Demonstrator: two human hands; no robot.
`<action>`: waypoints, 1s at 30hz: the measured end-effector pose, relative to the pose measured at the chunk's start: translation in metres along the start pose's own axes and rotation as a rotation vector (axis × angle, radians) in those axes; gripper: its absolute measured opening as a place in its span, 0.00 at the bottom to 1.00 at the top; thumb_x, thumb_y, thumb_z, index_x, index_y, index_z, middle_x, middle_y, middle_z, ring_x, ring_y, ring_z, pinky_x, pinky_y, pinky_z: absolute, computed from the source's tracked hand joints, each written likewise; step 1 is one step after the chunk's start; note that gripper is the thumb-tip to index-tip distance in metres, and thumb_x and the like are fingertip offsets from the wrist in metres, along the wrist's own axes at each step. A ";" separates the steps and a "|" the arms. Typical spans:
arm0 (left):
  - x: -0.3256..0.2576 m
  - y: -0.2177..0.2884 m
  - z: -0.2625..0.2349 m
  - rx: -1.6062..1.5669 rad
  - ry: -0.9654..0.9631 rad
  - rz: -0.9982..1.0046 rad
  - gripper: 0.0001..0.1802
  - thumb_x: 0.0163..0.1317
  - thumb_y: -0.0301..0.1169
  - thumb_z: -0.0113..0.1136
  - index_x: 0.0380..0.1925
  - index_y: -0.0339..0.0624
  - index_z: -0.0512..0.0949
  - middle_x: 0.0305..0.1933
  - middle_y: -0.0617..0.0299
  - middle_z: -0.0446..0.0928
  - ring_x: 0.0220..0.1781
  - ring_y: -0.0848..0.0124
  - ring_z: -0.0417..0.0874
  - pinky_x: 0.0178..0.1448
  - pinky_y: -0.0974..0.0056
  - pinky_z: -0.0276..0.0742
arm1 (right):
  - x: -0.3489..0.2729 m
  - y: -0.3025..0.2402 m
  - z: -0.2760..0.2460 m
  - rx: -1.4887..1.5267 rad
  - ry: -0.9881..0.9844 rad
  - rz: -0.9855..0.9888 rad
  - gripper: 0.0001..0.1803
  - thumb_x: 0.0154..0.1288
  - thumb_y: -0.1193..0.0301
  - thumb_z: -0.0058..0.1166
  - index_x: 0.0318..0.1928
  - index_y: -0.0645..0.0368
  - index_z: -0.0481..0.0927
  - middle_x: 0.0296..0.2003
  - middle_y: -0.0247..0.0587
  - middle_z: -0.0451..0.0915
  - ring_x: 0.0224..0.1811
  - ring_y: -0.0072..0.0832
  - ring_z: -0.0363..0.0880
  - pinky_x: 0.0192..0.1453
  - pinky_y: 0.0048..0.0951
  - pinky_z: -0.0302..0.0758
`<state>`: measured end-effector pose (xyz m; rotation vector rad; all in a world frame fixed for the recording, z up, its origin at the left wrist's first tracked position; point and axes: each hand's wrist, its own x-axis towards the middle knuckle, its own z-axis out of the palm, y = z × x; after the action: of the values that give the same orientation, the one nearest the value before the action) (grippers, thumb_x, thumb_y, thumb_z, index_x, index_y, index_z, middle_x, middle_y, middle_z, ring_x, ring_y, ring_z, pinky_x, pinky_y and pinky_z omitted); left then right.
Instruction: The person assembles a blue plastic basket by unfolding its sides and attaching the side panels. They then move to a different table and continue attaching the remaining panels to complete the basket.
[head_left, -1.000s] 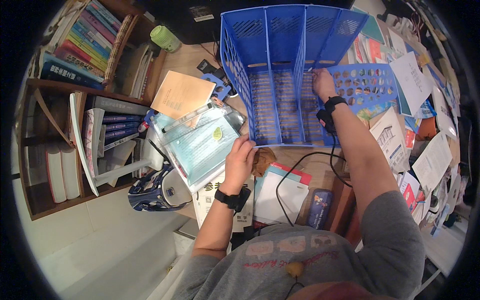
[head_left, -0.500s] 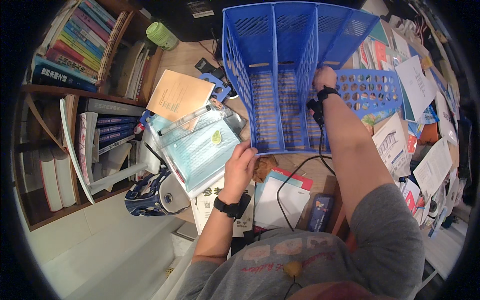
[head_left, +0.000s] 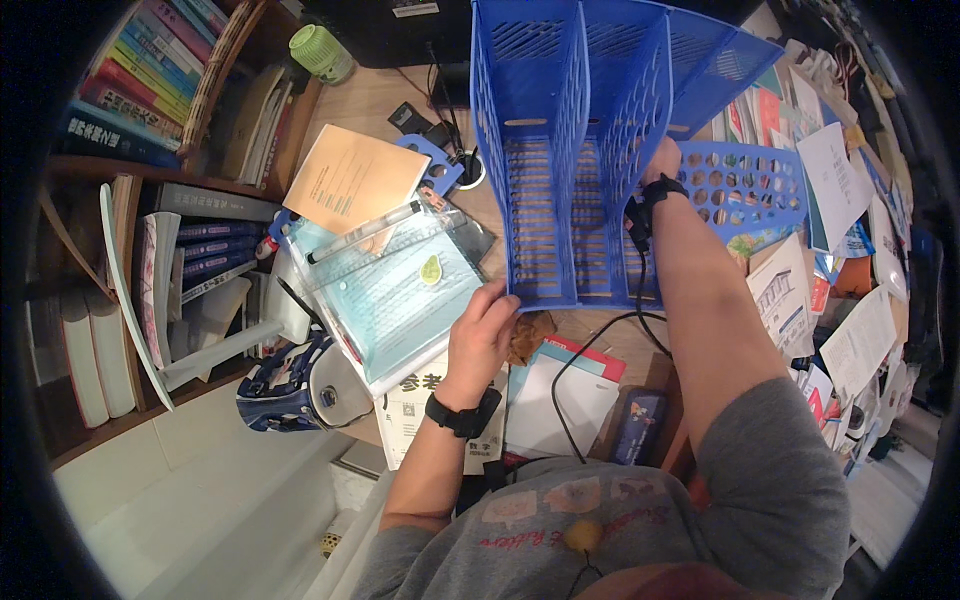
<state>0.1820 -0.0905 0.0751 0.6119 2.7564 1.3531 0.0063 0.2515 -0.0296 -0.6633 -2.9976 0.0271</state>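
Observation:
A tall blue plastic file rack (head_left: pixel 560 160) with perforated walls and several slots stands on the wooden desk (head_left: pixel 375 95) in front of me. My left hand (head_left: pixel 485 335) grips its near lower left corner, next to a small brown object (head_left: pixel 530 335). My right hand (head_left: pixel 660 165) reaches up along the rack's right side and holds a divider wall there; part of the hand is hidden behind the blue plastic. Both wrists wear black bands.
A clear folder of papers with a pen (head_left: pixel 385 290) and an orange sheet (head_left: pixel 350 180) lie left of the rack. A bookshelf (head_left: pixel 130 200) fills the left. A blue perforated panel (head_left: pixel 755 195) and loose papers (head_left: pixel 840 300) crowd the right. A black cable (head_left: pixel 590 345) crosses notebooks near me.
The rack has come closer and higher in view. My right hand moved up along its right side. My left hand slid right, from the folder's edge to the rack's near corner.

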 end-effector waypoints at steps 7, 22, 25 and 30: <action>0.001 0.000 0.000 0.043 0.000 0.025 0.14 0.50 0.15 0.58 0.38 0.40 0.76 0.51 0.52 0.75 0.50 0.51 0.80 0.50 0.58 0.78 | -0.014 0.014 -0.015 0.587 -0.214 0.169 0.10 0.63 0.69 0.55 0.40 0.61 0.82 0.33 0.42 0.82 0.30 0.36 0.83 0.31 0.34 0.80; 0.002 -0.001 0.001 -0.002 -0.005 0.040 0.11 0.54 0.17 0.59 0.39 0.39 0.76 0.50 0.52 0.76 0.47 0.52 0.80 0.48 0.60 0.78 | -0.006 0.009 -0.006 -0.234 -0.166 -0.119 0.16 0.63 0.54 0.56 0.34 0.53 0.86 0.33 0.39 0.85 0.37 0.35 0.84 0.38 0.33 0.81; 0.002 -0.003 0.002 0.011 -0.009 0.034 0.12 0.54 0.18 0.59 0.39 0.40 0.77 0.50 0.52 0.76 0.48 0.51 0.80 0.48 0.59 0.78 | -0.019 0.018 -0.023 0.035 -0.366 -0.331 0.13 0.62 0.59 0.58 0.40 0.54 0.83 0.31 0.36 0.84 0.33 0.32 0.84 0.33 0.32 0.81; 0.000 -0.007 0.004 0.077 0.003 0.031 0.11 0.55 0.19 0.60 0.39 0.41 0.77 0.51 0.51 0.76 0.48 0.50 0.80 0.48 0.57 0.78 | -0.044 0.068 -0.103 0.963 -0.610 0.071 0.10 0.62 0.74 0.56 0.44 0.59 0.79 0.28 0.35 0.82 0.29 0.23 0.83 0.28 0.24 0.79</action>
<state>0.1801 -0.0908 0.0673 0.6596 2.8243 1.2599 0.0826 0.2945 0.0678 -0.6833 -2.8623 1.8013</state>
